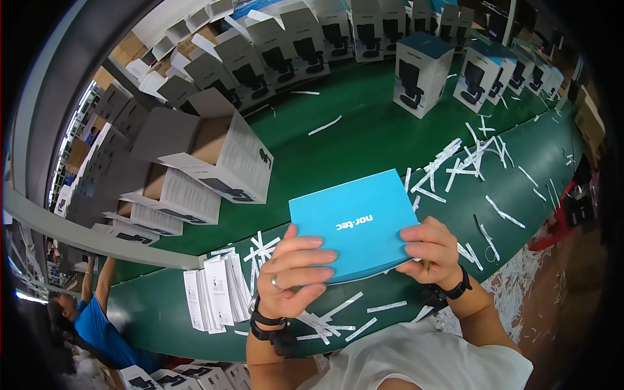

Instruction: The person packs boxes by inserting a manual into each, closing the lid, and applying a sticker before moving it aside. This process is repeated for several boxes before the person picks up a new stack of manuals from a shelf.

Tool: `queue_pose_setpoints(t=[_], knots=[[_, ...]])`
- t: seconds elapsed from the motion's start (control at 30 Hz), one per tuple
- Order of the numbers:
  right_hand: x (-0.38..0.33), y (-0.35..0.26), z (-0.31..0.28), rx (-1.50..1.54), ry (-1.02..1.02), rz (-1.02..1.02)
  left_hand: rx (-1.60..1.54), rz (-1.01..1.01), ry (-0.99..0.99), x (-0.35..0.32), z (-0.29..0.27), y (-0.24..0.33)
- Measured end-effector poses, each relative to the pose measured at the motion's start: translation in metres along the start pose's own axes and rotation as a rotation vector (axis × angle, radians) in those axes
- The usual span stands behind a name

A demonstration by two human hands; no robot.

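Directly between hands [292,272], blue box [364,205], gripped both sides

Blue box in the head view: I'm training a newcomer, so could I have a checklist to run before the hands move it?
1. Left hand on the blue box: ok, at its left side.
2. Right hand on it: ok, at its right side.
3. Underside closed: cannot tell, hidden.
4. White folded papers apart from the box: ok, to its left.
5. Green table free of paper strips: not ok, many lie scattered.
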State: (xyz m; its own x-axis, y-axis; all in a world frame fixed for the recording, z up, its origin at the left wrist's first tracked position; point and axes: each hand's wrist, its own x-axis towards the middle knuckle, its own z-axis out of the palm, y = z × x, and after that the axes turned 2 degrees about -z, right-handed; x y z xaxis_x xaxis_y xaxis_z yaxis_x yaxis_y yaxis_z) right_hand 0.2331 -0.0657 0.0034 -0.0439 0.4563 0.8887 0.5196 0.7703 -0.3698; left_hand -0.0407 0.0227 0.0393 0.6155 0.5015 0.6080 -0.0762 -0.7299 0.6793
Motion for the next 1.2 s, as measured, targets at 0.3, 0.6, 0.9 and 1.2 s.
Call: queue_pose_setpoints(t=[0.3,0.6,0.9,1.2], knots=[[-0.004,-0.005,-0.007,0.015,-0.069,-0.039,0.291,0.177,-0.032,-0.016,0.011,0.0],[0.005,-0.02,0.014,-0.064,0.074,0.142,0.424,0.112,0.349,-0.01,0.064,0.007],[0.049,0.022,-0.019,0.244,-0.335,0.279,0.432,0.073,0.221,0.002,0.025,0.004],[0.038,0.067,-0.029,0.086,0.068,0.487,0.156,-0.11,0.418,0.079,0.068,-0.062]])
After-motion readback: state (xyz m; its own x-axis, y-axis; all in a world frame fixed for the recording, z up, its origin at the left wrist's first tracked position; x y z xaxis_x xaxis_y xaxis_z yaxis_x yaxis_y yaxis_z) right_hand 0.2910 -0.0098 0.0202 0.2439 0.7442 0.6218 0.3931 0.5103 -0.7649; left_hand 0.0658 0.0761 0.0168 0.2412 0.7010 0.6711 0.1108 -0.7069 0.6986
